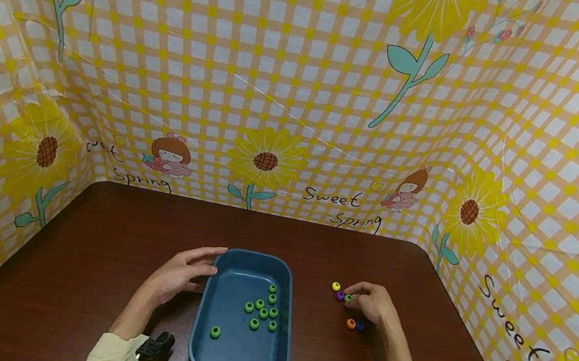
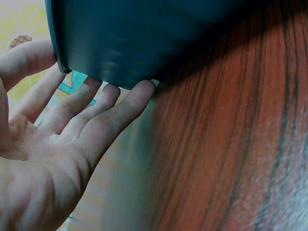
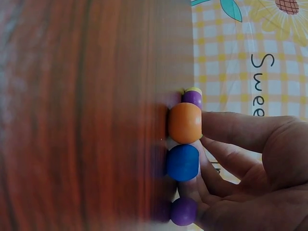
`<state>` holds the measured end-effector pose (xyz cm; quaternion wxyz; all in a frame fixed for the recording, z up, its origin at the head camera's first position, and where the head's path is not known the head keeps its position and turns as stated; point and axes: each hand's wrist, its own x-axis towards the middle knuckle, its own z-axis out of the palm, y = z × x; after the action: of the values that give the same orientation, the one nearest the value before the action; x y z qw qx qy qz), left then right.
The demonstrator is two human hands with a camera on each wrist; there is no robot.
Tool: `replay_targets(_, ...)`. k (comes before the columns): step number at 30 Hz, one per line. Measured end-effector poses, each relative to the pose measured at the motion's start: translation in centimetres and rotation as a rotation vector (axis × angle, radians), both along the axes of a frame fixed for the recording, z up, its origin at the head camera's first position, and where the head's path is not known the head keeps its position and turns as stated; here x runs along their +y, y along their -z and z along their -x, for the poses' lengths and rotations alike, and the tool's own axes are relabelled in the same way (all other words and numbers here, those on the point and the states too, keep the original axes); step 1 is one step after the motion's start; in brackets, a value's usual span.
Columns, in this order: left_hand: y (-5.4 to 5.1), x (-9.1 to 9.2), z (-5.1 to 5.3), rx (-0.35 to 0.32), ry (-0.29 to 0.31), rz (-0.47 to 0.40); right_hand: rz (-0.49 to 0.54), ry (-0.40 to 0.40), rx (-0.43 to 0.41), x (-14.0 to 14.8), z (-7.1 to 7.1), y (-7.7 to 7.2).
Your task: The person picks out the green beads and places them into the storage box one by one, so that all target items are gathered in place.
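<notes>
My left hand [image 1: 175, 275] rests against the left side of a blue rectangular tray [image 1: 195, 339]. Its fingertips touch the tray's outer wall [image 2: 120, 43] in the left wrist view, fingers fairly straight. Several round green beads with holes lie in the tray, one green bead [image 1: 215, 332] apart at the lower left. Right of the tray, my right hand [image 1: 374, 304] pinches a green bead [image 1: 348, 298] between thumb and forefinger, low over the table. A purple bead [image 1: 340, 296] and a yellow bead [image 1: 336, 286] lie beside the fingertips. Nearer me sit an orange bead [image 3: 185, 123] and a blue bead [image 3: 183, 162].
Another purple bead [image 3: 183, 211] shows near the right hand in the right wrist view; the hand hides it from above. The dark brown wooden table [image 1: 153, 217] is bordered at the back and sides by a checked sunflower cloth [image 1: 300, 102].
</notes>
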<state>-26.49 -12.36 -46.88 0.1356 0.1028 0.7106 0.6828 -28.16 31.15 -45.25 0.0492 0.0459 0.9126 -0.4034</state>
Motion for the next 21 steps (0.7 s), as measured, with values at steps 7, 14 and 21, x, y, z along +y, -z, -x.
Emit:
replay_targets(7,0.12,0.01,0.01,0.009,0.004,0.001,0.001,0.011,0.001,0.0,0.1,-0.09)
replay_targets(14,0.15,-0.01,0.0,0.009,0.005,0.005,-0.011,0.004,-0.012,0.0,0.12,-0.04)
replay_targets(21,0.16,0.0,-0.01,0.015,0.005,0.008,-0.03,0.008,-0.003,-0.05,0.08,-0.2)
